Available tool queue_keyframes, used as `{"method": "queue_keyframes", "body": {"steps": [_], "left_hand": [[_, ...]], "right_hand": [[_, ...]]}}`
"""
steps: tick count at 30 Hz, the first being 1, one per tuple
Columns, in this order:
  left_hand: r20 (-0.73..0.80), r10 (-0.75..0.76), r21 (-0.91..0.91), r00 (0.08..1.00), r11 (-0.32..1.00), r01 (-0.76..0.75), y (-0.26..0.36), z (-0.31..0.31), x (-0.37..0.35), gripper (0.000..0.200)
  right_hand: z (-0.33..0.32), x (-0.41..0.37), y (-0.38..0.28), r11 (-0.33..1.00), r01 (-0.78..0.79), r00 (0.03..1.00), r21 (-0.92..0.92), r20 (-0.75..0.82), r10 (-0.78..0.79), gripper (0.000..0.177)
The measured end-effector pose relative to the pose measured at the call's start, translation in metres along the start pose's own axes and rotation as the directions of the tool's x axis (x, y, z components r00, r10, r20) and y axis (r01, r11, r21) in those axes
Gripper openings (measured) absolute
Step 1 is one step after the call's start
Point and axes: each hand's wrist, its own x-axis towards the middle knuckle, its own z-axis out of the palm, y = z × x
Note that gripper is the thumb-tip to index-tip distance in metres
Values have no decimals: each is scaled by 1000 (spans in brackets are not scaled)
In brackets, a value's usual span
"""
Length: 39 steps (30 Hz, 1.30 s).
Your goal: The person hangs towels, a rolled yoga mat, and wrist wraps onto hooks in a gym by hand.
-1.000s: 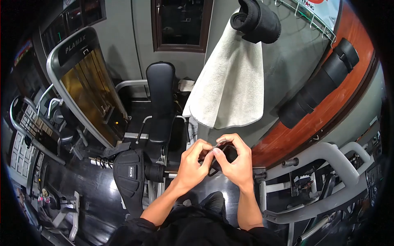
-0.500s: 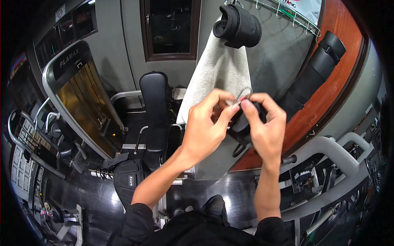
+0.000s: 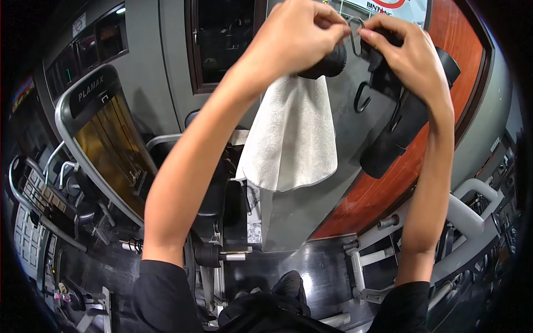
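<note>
My left hand (image 3: 302,36) is raised at the top of the view, its thumb and fingers pinched on a bent metal wire hook (image 3: 353,40). Close on its right, my right hand (image 3: 408,53) is closed with its fingertips at the same wire hook. From the right hand hang black lifting hooks with straps (image 3: 384,83); one curved black hook end dangles below. Part of the strap is hidden by the right hand. Behind the left hand, a rolled black wrap (image 3: 331,64) hangs above a white towel (image 3: 294,133).
A wire hook rail (image 3: 351,10) runs along the grey wall under a sign. A long black padded roll (image 3: 383,152) hangs by the reddish wooden panel (image 3: 383,191). Weight machines stand at left, including one with a tall frame (image 3: 91,83), and at right (image 3: 466,213).
Both hands have risen toward the wall rail, carrying the wire hook and black lifting hooks up. My right hand has also moved right. The view has shifted closer to the wall.
</note>
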Motion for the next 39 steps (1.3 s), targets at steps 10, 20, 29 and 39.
{"method": "queue_keyframes", "body": {"steps": [10,20,29,39], "left_hand": [[29,-2,375,1000,927,-9,-47,-21,51,21],[-48,-244,423,969,873,241,-69,-15,57,25],[-158,-72,286,985,951,115,-84,-20,54,23],[-138,-203,42,969,977,210,-62,-27,32,21]], "right_hand": [[15,88,16,975,157,975,-159,182,-128,23],[39,107,20,972,69,943,-226,334,11,23],[56,81,20,990,65,966,-124,256,-31,21],[88,48,46,977,179,974,-119,-120,-193,27]]}}
